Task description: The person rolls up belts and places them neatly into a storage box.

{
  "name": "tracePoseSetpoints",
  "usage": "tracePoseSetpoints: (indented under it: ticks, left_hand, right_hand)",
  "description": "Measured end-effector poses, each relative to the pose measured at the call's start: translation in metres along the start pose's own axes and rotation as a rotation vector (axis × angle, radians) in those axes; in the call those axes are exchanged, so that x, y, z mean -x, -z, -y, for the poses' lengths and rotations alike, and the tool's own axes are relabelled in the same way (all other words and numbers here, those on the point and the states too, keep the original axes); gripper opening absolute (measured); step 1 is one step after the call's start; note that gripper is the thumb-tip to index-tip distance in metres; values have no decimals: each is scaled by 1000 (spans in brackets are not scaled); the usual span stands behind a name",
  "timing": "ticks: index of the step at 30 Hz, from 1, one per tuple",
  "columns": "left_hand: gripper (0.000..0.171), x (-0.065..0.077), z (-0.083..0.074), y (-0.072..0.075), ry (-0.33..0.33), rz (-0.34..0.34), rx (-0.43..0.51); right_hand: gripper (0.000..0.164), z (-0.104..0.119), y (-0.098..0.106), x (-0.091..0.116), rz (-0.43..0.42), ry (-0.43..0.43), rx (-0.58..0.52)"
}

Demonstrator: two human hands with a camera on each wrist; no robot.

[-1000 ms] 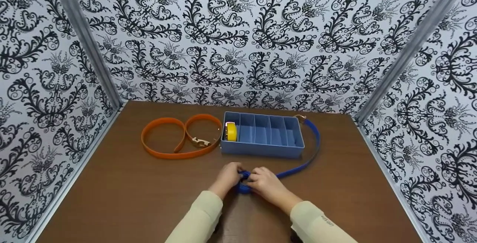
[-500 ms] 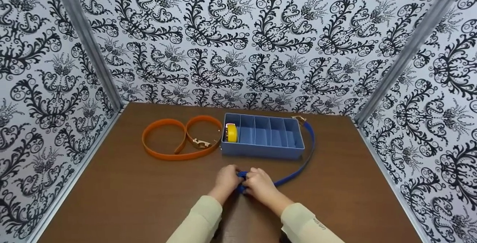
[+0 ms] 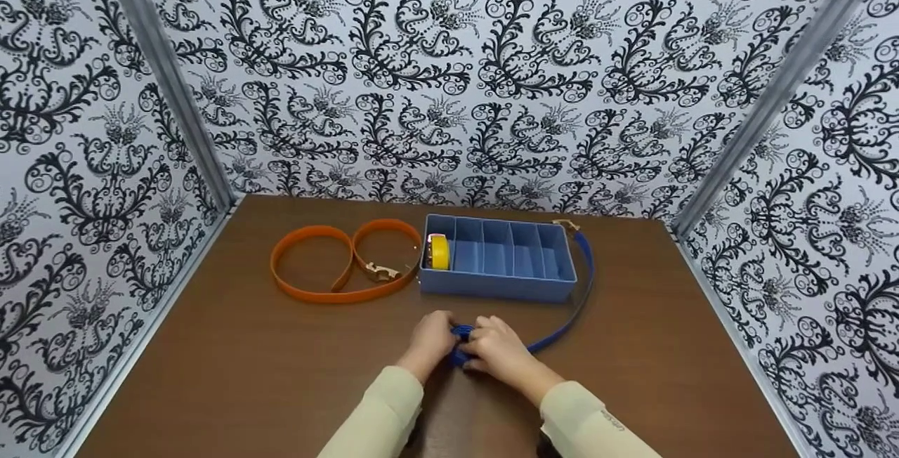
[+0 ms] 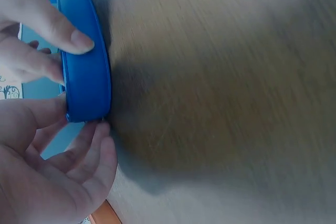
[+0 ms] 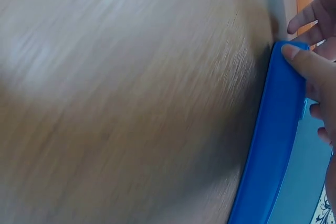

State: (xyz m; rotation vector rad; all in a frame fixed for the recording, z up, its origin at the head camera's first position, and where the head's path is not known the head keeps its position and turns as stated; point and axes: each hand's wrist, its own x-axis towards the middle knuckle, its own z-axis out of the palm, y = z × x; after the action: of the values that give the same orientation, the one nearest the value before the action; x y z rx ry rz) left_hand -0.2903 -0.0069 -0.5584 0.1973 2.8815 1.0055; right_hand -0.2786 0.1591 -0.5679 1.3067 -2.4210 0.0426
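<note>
Both hands are at a partly rolled blue belt [image 3: 460,356] on the table in front of the divided box. My left hand [image 3: 432,337] holds the left side of the roll, its fingertips at the roll's edge in the left wrist view. My right hand [image 3: 497,349] grips the roll from the right; its thumb [image 4: 79,40] lies flat on the outer face of the strap. The belt's unrolled part [image 3: 562,331] runs out from under the right hand and curves round the box's right side to a gold buckle [image 3: 565,225]. The fingers hide much of the coil.
A blue-grey box [image 3: 499,288] with several compartments stands behind the hands. A yellow rolled belt [image 3: 440,252] sits in its leftmost compartment. To the box's left lies an orange belt [image 3: 323,297] in two loops with a gold buckle [image 3: 381,272]. Patterned walls enclose the table.
The blue belt's loose length has drawn in closer to the box's right side. The right hand has shifted slightly around the roll, while the left stays beside it.
</note>
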Motion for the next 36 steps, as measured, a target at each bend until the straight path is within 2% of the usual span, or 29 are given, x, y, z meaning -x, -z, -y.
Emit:
tracePoseSetpoints:
  ticks: [5, 9, 13, 17, 23, 26, 31, 36]
  left_hand:
    - [9, -1, 1, 5, -26, 46, 21]
    - [9, -3, 0, 7, -69, 78, 13]
    - [13, -5, -4, 8, -129, 106, -41]
    - [14, -7, -8, 6, -193, 110, -86]
    - [12, -6, -4, 2, -223, 120, -7]
    - [16, -7, 0, -2, -254, 87, 39]
    - [21, -5, 8, -9, -306, -3, 73]
    - [26, -3, 11, -8, -288, -19, 166]
  right_hand:
    - [29, -4, 5, 6, 58, 60, 25]
    - [36, -10, 8, 12, 86, 93, -16]
    - [36, -16, 11, 16, 69, 135, -81]
    - [31, -21, 12, 15, 46, 163, -95]
    - [26, -21, 13, 9, 109, 135, -87]
    - [26, -19, 12, 3, 119, 146, -53]
    - [24, -13, 5, -7, 31, 186, -49]
    - [18, -5, 1, -10, 42, 111, -11]
